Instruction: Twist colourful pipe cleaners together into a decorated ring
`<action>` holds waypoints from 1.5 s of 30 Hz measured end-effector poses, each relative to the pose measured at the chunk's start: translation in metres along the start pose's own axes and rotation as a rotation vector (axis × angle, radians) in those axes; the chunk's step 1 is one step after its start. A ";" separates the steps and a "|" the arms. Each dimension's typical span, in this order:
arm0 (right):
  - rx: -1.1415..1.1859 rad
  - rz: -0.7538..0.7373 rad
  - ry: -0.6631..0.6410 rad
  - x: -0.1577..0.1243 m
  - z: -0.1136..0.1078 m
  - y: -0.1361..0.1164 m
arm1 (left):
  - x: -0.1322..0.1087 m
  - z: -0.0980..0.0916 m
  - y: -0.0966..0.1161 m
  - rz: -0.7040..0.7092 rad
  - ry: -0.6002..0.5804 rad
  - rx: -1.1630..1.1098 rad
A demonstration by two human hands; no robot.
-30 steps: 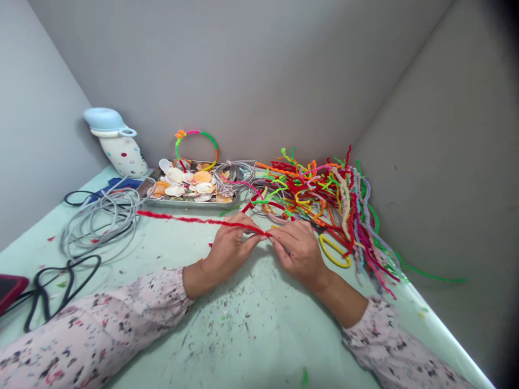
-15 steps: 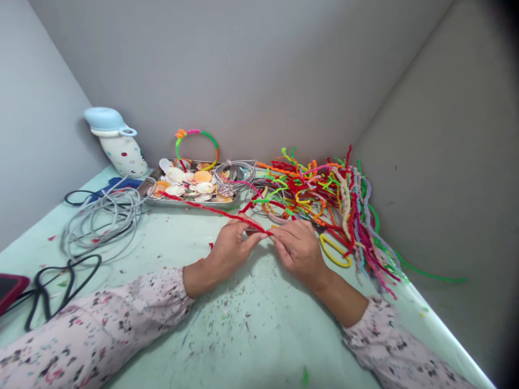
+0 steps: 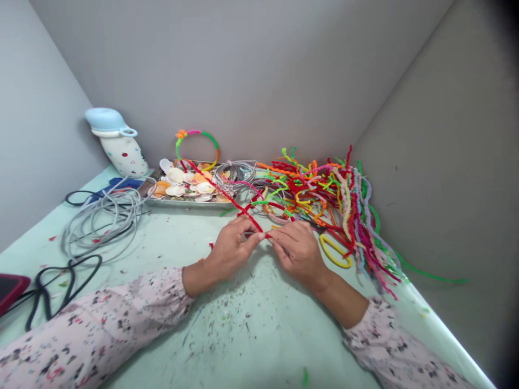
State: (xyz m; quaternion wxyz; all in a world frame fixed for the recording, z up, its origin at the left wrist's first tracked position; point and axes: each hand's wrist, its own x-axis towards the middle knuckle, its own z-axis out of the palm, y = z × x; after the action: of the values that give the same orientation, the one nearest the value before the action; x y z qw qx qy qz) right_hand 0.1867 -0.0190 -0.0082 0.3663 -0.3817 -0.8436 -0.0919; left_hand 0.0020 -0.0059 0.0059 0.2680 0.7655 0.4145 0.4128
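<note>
A long red pipe cleaner (image 3: pixel 221 190) runs from between my hands up and left, its free end over the tray of shells. My left hand (image 3: pixel 232 248) pinches it between thumb and fingers. Close beside it, my right hand (image 3: pixel 299 249) is closed on the red pipe cleaner at its near end, fingertips almost touching the left thumb. Just behind my hands, a ring with red and green sections (image 3: pixel 276 205) is partly hidden by the fingers. Further back, a multicoloured loop with an orange flower (image 3: pixel 209 136) leans upright at the shell tray (image 3: pixel 190 204).
Many coloured pipe cleaners (image 3: pixel 344 189) are heaped at the back right, near yellow-handled scissors (image 3: pixel 334 252). Coiled grey wire (image 3: pixel 99 227), a black cord (image 3: pixel 73 286) and a blue-capped bottle (image 3: pixel 124 154) are on the left. A red-edged device (image 3: pixel 14 289) lies far left.
The red pipe cleaner's free end has swung up and right, from the tray's left part to near the multicoloured loop. Both hands stay nearly in place.
</note>
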 end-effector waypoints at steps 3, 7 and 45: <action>-0.003 -0.003 0.005 0.000 0.000 0.000 | 0.001 0.001 0.000 -0.034 -0.007 -0.038; 0.002 0.017 0.021 0.000 0.000 0.000 | 0.000 0.003 -0.001 -0.058 -0.021 -0.049; 0.025 -0.007 -0.048 0.000 0.004 -0.002 | 0.000 0.005 -0.002 -0.076 -0.036 -0.007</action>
State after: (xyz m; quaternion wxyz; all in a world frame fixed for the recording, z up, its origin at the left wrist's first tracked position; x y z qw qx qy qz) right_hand 0.1830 -0.0181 -0.0110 0.3504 -0.3762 -0.8546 -0.0734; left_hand 0.0059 -0.0052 0.0017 0.2936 0.7555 0.4369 0.3900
